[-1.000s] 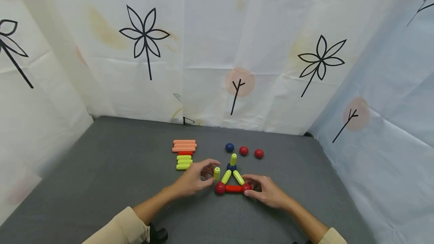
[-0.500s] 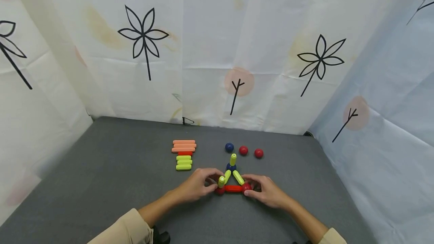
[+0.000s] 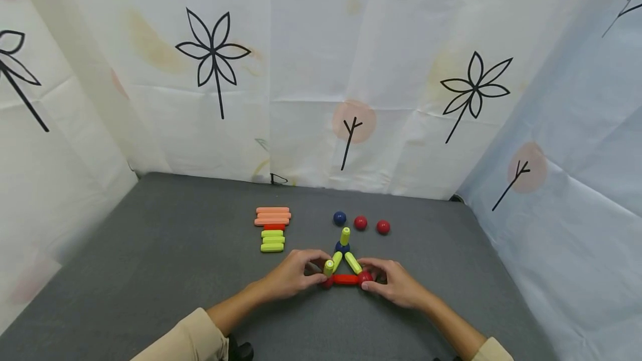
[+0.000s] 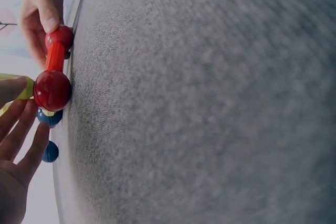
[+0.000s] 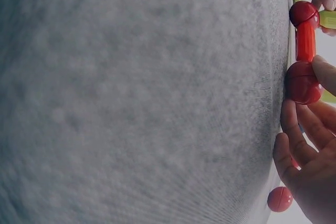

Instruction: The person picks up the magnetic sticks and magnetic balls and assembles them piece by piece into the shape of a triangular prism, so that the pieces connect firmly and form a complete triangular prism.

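Note:
A triangle lies on the grey table, made of a red bar, two yellow-green bars, two red balls and a blue ball. From the blue ball a yellow-green stick stands upright. My left hand pinches another upright yellow-green stick on the left red ball; the left wrist view shows the stick's end against that ball. My right hand grips the right red ball between thumb and fingers.
Behind the triangle a loose blue ball and two red balls sit in a row. Orange bars, a red bar and several yellow-green bars lie stacked side by side at the left. A patterned cloth hangs behind the table.
My left hand has moved right and slightly down, bringing its yellow-green stick from beside the triangle onto the left red ball. My right hand has stayed on its ball.

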`<state>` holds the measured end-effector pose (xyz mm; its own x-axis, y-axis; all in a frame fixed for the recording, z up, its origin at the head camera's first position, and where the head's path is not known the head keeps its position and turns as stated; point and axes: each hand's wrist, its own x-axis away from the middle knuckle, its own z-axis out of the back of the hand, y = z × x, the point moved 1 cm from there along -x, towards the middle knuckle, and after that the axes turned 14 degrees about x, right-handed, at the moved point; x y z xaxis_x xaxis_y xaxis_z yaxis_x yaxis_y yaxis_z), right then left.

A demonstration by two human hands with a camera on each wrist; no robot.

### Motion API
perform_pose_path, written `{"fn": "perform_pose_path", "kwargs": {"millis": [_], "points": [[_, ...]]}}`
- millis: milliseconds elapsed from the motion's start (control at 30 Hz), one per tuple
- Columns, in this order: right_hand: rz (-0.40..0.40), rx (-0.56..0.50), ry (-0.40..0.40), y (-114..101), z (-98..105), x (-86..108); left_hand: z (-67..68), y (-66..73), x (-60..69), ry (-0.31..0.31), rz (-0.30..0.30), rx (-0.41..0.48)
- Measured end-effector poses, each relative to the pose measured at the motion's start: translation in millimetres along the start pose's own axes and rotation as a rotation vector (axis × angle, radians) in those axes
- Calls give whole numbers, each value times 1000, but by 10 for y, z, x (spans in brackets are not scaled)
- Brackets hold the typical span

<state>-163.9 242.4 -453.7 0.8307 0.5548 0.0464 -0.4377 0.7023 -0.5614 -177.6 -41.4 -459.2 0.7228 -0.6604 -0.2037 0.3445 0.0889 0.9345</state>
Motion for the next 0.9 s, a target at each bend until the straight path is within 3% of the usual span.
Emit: {"fn": "perform_pose_path", "kwargs": {"millis": [267,433,600,733,900], "points": [[22,-5,11,7,4,4,74,-79,-2,-21,74,18],[22,-21,10,-4,10,5,117,-133,-25,-75,131,46],[25,-26,3,-10,23,-5,195,-146,-94,-119,125,59],[32,-23,-7,-7,43,-11,296,-136,-234,-74,86,-3],[24,-31,-23,-3,70,-17,438,-141,-518,64,47,-62]]}}
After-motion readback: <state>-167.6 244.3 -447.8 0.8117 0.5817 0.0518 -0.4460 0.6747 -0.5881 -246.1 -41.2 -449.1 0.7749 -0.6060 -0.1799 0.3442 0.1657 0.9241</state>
